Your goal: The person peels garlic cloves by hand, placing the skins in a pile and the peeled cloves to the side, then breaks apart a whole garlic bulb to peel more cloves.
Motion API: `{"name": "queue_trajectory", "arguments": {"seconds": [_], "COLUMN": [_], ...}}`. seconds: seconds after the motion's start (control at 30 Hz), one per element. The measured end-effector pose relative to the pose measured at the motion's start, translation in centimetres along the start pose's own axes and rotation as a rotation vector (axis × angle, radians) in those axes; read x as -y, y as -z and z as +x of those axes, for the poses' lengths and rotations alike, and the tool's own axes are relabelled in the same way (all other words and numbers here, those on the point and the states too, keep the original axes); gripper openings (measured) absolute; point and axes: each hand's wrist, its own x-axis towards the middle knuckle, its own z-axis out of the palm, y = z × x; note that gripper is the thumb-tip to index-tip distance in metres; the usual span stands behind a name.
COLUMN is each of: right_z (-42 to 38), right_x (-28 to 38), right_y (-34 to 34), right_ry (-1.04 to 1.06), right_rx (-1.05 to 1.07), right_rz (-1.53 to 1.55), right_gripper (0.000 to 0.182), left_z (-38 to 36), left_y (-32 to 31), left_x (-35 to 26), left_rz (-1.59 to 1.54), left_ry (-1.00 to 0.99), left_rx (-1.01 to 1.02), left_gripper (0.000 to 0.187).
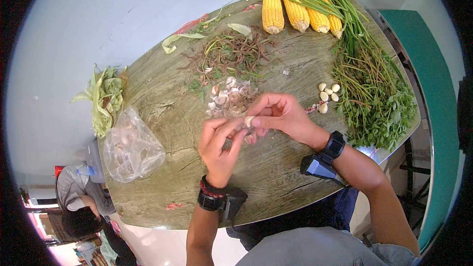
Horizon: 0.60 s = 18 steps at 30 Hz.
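Observation:
A pale garlic clove (249,121) is pinched between thumb and fingers of my right hand (288,118). From the other side, my left hand (218,145) has its thumb and index finger closed at the same clove, its fingertips slightly blurred. Just below the fingers lies a pinkish unpeeled piece of garlic (251,139). Beyond my hands is a heap of papery garlic skins (229,96). Several peeled white cloves (323,108) sit on the table to the right of my right hand.
Corn cobs (272,11) lie at the back right beside long green beans (340,7) and leafy greens (379,113). Stem scraps (231,51) lie behind the skins. At left are a clear plastic bag (133,148) and corn husks (106,96). Another person (84,192) is beyond the table's left edge.

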Motion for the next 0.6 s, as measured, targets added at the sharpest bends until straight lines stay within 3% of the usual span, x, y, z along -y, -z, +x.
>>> {"name": "queue_trajectory", "arguments": {"seconds": [0.17,0.37,0.6], "right_z": [-0.1,0.0,-0.2], "right_x": [0.3,0.3,1.1], "right_y": [-0.2,0.4,-0.1], "right_ry": [-0.032,-0.037,-0.053], "right_rx": [-0.023,-0.056,-0.065], "right_rz": [0.003,0.132,0.134], "right_gripper": [0.016,0.019,0.016], "left_z": [0.0,-0.3,-0.1], "left_y": [-0.1,0.2,0.0], "left_x": [-0.1,1.8,0.7], "left_rz": [0.033,0.108,0.157], "left_ry": [0.003,0.194,0.137], "left_rx": [-0.022,-0.055,-0.043], "left_gripper": [0.027,0.022,0.025]}}
